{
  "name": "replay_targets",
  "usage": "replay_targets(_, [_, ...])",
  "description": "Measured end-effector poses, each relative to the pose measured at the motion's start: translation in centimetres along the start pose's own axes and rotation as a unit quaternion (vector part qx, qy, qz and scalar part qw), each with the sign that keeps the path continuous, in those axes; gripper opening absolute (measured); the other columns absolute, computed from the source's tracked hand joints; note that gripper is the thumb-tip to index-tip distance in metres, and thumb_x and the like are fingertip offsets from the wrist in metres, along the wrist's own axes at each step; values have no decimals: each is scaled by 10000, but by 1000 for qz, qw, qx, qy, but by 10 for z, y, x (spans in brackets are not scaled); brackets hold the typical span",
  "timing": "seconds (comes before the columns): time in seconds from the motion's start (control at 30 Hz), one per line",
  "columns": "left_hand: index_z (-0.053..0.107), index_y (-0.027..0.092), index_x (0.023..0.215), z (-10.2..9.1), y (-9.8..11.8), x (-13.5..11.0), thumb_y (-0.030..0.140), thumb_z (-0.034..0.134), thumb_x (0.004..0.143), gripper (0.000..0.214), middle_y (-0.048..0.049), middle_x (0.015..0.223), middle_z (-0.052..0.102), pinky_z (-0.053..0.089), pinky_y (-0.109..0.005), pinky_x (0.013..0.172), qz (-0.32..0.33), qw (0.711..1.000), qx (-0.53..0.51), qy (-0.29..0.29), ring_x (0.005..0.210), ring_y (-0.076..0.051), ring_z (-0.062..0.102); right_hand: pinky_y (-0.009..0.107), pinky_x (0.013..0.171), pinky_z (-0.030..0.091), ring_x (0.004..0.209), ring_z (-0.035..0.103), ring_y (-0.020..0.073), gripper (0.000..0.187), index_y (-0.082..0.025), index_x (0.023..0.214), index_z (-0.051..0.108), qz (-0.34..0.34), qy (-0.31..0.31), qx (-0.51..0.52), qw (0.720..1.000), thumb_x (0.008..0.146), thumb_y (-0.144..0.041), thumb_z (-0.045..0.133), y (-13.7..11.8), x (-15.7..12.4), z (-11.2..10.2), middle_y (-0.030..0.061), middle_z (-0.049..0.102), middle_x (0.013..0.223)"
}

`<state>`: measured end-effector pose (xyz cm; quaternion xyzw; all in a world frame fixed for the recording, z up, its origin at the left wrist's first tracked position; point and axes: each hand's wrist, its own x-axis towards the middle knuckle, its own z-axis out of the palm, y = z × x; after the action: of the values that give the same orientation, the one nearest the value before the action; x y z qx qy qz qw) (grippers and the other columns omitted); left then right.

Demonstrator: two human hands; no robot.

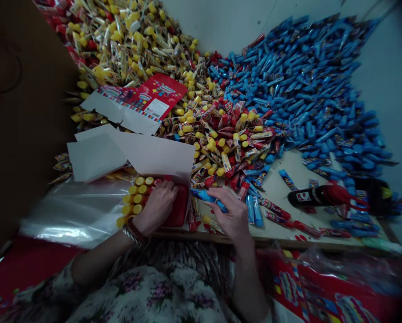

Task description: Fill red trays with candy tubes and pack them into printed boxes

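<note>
My right hand [233, 215] grips a blue candy tube [204, 195] in a clear printed wrapper, held level just right of an open cardboard box. Over the box, my left hand [159, 204] reaches in with its fingers bent downward; whatever they hold is hidden beneath them. The box's red inside [180, 208] shows beside the fingertips, and its white flap [163, 154] stands raised behind. Yellow-capped tubes [133, 198] stand packed in rows at the box's left end, against my left wrist. A few red tops peek out beyond my left fingers.
Yellow-capped tubes [130, 40] heap at the back left, blue tubes [298, 80] at the back right, with red ones between. A printed red carton [157, 96] lies on the heap. A black bottle [308, 196] lies at right. Clear plastic [76, 213] covers the left side.
</note>
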<state>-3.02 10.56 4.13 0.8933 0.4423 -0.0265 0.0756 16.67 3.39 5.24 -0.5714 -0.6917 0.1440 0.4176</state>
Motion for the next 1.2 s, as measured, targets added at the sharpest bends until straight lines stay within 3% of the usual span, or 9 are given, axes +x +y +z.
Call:
replay_targets(0.17, [645, 96, 881, 10, -4, 11, 11, 409, 780, 271, -148, 907, 627, 453, -409, 824, -28, 1000, 9, 5, 932, -281, 568, 251, 899, 493, 1029, 632, 138, 310, -245, 1099, 659, 25, -130, -79, 988, 872, -101, 505, 13, 15, 38, 22, 683, 1110])
replay_targets(0.33, [650, 98, 910, 18, -14, 16, 60, 403, 835, 261, -146, 933, 634, 445, -422, 836, -26, 1000, 4, 2, 959, -295, 547, 253, 769, 493, 927, 654, 170, 383, -266, 1159, 607, 40, -254, -221, 941, 850, -81, 479, 2, 40, 50, 36, 664, 1124])
replay_targets(0.43, [655, 100, 967, 21, -18, 10, 105, 422, 860, 256, -142, 956, 635, 442, -436, 859, -13, 1000, -12, 16, 968, -299, 525, 263, 711, 483, 856, 656, 184, 362, -250, 1114, 602, 8, -278, -273, 921, 843, -56, 460, -7, 51, 46, 54, 665, 1078])
replay_targets(0.6, [575, 131, 1223, 31, -26, -3, 150, 465, 875, 366, -140, 1156, 594, 453, -429, 907, -6, 992, -82, 93, 1000, -256, 521, 268, 755, 480, 1012, 601, 204, 304, -233, 1069, 597, -43, -286, -307, 907, 880, -64, 430, -8, 52, 45, 72, 640, 1098])
replay_targets(0.83, [651, 127, 1036, 40, -33, -6, 165, 443, 911, 245, -131, 1080, 604, 473, -391, 889, 23, 980, -103, 169, 988, -242, 531, 269, 709, 505, 881, 622, 176, 331, -223, 1128, 590, -25, -326, -294, 898, 918, -85, 375, -8, 56, 74, 67, 624, 1057])
replay_targets(0.97, [653, 145, 947, 32, -21, -17, 158, 435, 921, 220, -107, 1014, 602, 463, -392, 881, 23, 972, -117, 204, 956, -234, 523, 235, 729, 514, 976, 611, 157, 447, -294, 1310, 496, -26, -246, -246, 937, 917, -109, 390, 0, 27, 82, 72, 547, 1274])
replay_targets(1.07, [635, 161, 952, 27, 3, -26, 165, 396, 942, 239, -83, 968, 601, 471, -333, 830, 53, 962, -184, 192, 905, -193, 528, 243, 798, 503, 984, 610, 159, 310, -227, 1191, 597, 42, -15, -172, 984, 940, -205, 416, 16, -16, 67, 94, 623, 1121])
replay_targets(1.13, [626, 163, 959, 30, 30, -23, 133, 376, 936, 254, -75, 952, 604, 473, -290, 776, 107, 959, -220, 145, 872, -172, 531, 272, 789, 504, 869, 625, 171, 246, -164, 1016, 650, 146, 169, -150, 963, 934, -294, 458, 28, -44, 48, 92, 655, 915])
replay_targets(1.2, [621, 157, 972, 36, 65, -11, 93, 384, 909, 254, -75, 966, 610, 473, -281, 768, 184, 952, -226, 94, 877, -170, 537, 289, 746, 510, 789, 622, 176, 265, -144, 952, 643, 233, 280, -151, 919, 927, -340, 466, 41, -65, 24, 84, 650, 830])
